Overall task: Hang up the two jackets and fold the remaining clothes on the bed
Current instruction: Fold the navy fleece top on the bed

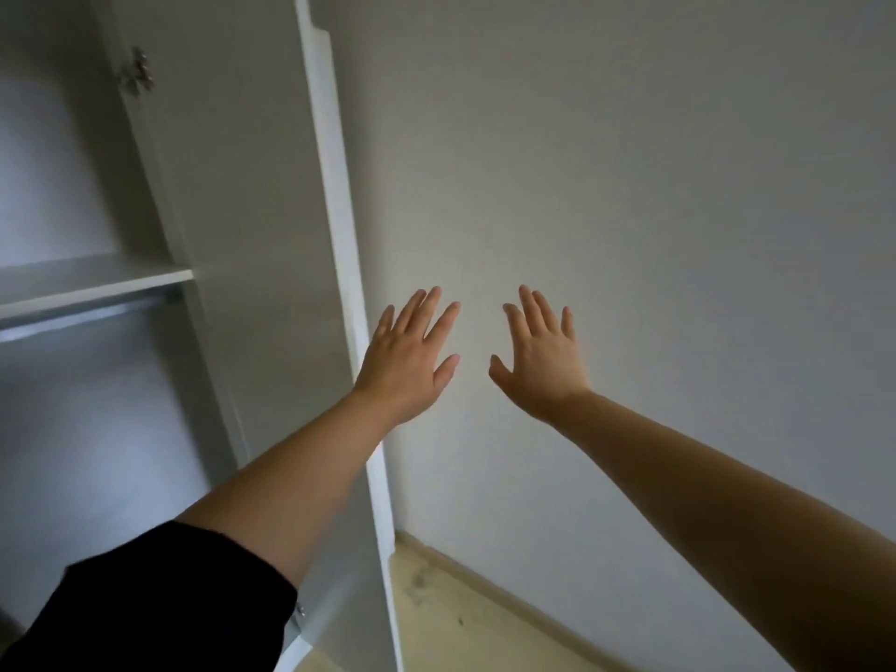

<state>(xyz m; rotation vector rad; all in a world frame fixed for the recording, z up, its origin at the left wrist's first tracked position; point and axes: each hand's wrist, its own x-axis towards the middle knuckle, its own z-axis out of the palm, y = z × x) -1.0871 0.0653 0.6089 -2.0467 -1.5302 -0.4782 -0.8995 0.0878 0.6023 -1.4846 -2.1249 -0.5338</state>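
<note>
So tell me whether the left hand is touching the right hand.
Apart. The head view shows bare wall between the left hand and the right hand; both are spread open.

white wardrobe [271, 196], black sleeve [160, 599], beige floor [465, 628]

No text, label, brand or number can be read anywhere — only plain, unmarked surfaces.

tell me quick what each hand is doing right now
Left hand: open, fingers spread, holding nothing.
Right hand: open, fingers spread, holding nothing.
</note>
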